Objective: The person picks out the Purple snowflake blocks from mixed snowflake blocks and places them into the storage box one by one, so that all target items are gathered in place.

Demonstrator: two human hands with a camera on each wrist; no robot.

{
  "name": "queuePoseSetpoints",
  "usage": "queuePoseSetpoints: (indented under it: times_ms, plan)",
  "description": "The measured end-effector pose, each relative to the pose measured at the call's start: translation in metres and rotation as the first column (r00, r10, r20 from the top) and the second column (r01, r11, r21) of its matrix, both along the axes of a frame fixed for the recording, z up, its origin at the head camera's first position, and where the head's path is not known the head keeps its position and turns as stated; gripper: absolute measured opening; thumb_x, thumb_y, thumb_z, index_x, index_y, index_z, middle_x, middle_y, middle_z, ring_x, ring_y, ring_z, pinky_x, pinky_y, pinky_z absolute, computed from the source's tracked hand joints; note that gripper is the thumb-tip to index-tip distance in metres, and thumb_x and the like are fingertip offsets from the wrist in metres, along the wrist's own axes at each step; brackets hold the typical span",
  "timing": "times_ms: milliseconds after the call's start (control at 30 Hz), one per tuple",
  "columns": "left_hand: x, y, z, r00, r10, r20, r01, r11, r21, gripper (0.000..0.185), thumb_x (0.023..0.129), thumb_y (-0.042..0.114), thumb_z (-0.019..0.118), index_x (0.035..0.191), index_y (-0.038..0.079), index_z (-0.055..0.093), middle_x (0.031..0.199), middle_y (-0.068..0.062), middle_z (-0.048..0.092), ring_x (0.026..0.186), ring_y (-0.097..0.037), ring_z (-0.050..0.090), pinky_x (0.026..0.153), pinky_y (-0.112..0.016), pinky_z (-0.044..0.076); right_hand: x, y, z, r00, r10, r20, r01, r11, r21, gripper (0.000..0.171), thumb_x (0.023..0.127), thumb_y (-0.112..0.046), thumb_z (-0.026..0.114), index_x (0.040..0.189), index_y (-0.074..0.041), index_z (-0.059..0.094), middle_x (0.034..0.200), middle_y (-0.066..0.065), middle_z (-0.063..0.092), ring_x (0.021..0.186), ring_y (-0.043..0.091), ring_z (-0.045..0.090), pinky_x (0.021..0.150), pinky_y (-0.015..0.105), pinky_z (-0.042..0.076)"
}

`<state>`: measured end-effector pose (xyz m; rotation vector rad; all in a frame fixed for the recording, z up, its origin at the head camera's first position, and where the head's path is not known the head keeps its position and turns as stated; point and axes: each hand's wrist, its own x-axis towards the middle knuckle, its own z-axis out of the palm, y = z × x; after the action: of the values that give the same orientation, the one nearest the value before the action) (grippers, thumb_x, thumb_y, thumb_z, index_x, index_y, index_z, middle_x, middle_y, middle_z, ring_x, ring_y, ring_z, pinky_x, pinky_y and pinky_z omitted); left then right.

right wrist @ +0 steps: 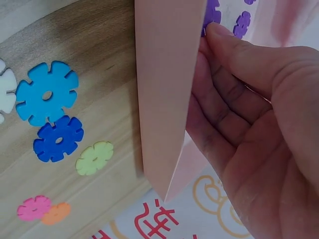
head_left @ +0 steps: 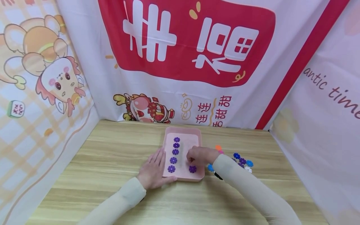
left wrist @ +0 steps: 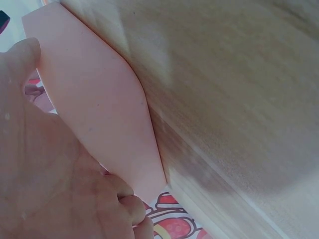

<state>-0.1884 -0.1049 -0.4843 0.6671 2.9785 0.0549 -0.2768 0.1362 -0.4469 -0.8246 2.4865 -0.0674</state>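
Observation:
A shallow pink tray (head_left: 198, 134) lies on the wooden table, with a column of purple snowflake discs (head_left: 173, 160) along its left side. My left hand (head_left: 153, 170) rests against the tray's near-left corner, its fingers fairly straight along the left wall and its thumb along the near one. In the left wrist view the thumb (left wrist: 27, 52) touches the rim. Over the tray's right side, my right hand (head_left: 200, 156) has curled fingers and pinches a purple snowflake disc (head_left: 192, 169) near the tray floor. The right wrist view shows the thumb tip on that disc (right wrist: 211, 14), partly hidden by the tray wall.
Right of the tray lie several loose discs: dark blue (head_left: 237, 155), light blue (head_left: 249, 163), white (head_left: 248, 169) and orange (head_left: 218, 147). The right forearm covers part of them. A printed cloth (head_left: 152, 81) hangs behind the table, with more cloth at both sides.

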Motion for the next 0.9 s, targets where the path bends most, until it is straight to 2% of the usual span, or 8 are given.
queuePoseSetpoints:
  times_ms: [133,433,600,767,900]
  plan:
    - [0.001,0.000,-0.001,1.000,0.000,0.009,0.000,1.000,0.000,0.121,0.091,0.089,0.044,0.164,-0.006,0.026,0.175,-0.024,0.019,0.164,-0.040,0.022,0.133,-0.051,0.028,0.001,0.001,-0.004,1.000,-0.021,0.011,0.021,1.000,0.015,0.010,0.101,-0.024,0.074,0.092,-0.028,0.076,0.091,-0.009,0.066,0.085,0.009,0.061,0.082,0.024,0.057]
    - [0.001,0.002,-0.002,1.000,0.000,0.018,0.000,1.000,0.014,0.121,0.091,0.088,0.046,0.164,-0.006,0.025,0.175,-0.024,0.018,0.164,-0.040,0.021,0.134,-0.051,0.027,0.000,0.002,-0.009,0.999,-0.032,0.024,0.032,0.999,0.014,0.011,0.099,-0.025,0.076,0.089,-0.029,0.075,0.088,-0.009,0.067,0.082,0.010,0.061,0.080,0.024,0.056]
    - [0.001,0.002,-0.001,1.000,0.002,0.023,-0.002,1.000,0.018,0.121,0.091,0.088,0.046,0.164,-0.006,0.025,0.175,-0.025,0.018,0.164,-0.040,0.021,0.134,-0.051,0.027,0.000,0.005,-0.009,1.000,-0.020,0.019,0.020,0.999,-0.027,0.007,0.098,-0.025,0.077,0.092,-0.028,0.077,0.089,-0.010,0.067,0.083,0.009,0.061,0.082,0.024,0.056]
    - [0.001,0.002,0.000,1.000,0.003,0.024,-0.004,1.000,0.021,0.120,0.091,0.087,0.047,0.164,-0.006,0.025,0.175,-0.025,0.018,0.164,-0.040,0.021,0.134,-0.051,0.026,-0.003,0.015,0.001,1.000,0.003,-0.012,-0.004,0.991,-0.131,0.007,0.099,-0.016,0.075,0.096,-0.020,0.080,0.090,-0.010,0.072,0.084,0.008,0.063,0.084,0.025,0.058]
    - [0.000,0.002,0.001,1.000,0.002,0.018,-0.003,1.000,0.024,0.121,0.091,0.087,0.047,0.164,-0.007,0.025,0.175,-0.025,0.019,0.164,-0.040,0.021,0.134,-0.051,0.026,-0.007,0.028,0.015,0.998,0.030,-0.060,-0.038,0.990,-0.138,0.005,0.098,-0.012,0.076,0.099,-0.016,0.080,0.091,-0.008,0.073,0.083,0.008,0.063,0.083,0.025,0.060]
